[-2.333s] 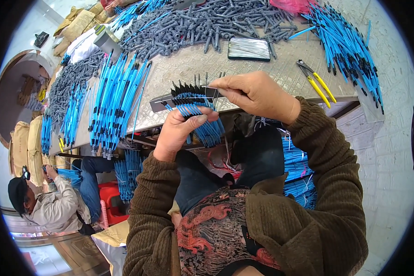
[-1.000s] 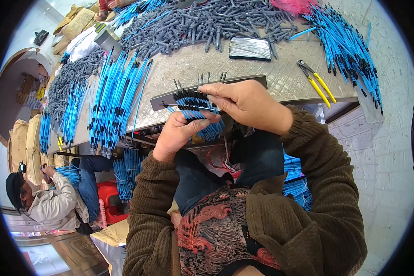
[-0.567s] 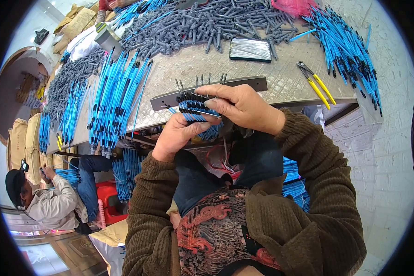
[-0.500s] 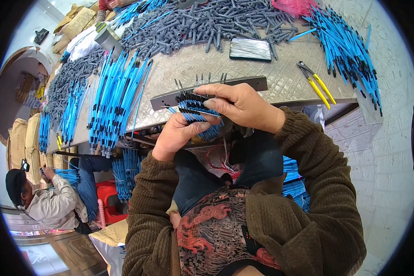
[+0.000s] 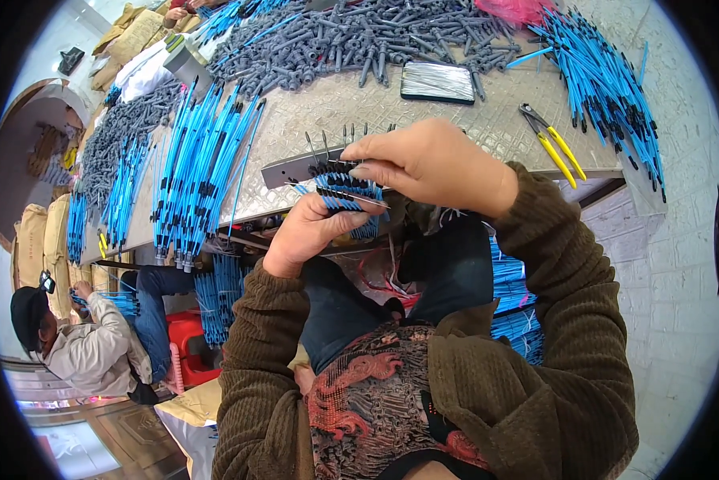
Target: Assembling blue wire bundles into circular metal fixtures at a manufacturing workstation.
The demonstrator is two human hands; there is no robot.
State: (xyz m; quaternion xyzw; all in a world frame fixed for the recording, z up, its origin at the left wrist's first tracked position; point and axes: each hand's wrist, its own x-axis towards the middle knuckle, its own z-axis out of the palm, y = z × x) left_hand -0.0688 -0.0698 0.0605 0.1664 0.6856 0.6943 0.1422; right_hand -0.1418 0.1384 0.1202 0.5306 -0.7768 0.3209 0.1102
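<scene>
My left hand [image 5: 302, 234] is closed around a bundle of blue rods [image 5: 339, 203] with black ends, just off the table's near edge. A thin metal needle lies across the bundle above my left thumb. My right hand [image 5: 439, 170] reaches in from the right, thumb and forefinger bent together at the black ends of the rods. What they pinch is too small to make out. Directly behind the bundle, a dark metal bar [image 5: 283, 174] lies along the table edge, partly covered by my right hand. Several thin dark pins [image 5: 325, 142] stand up beside the fingertips.
Grey ribbed plastic pieces [image 5: 327, 48] heap across the table's far side. A case of metal needles [image 5: 437, 82] and yellow-handled pliers [image 5: 558, 148] lie right of centre. Blue rods are piled at left [image 5: 195, 172] and right [image 5: 607, 88]. A co-worker [image 5: 87, 344] sits at left.
My right wrist has lifted and shifted slightly right, its fingers staying near the rod ends. My left hand keeps its hold on the bundle almost unmoved.
</scene>
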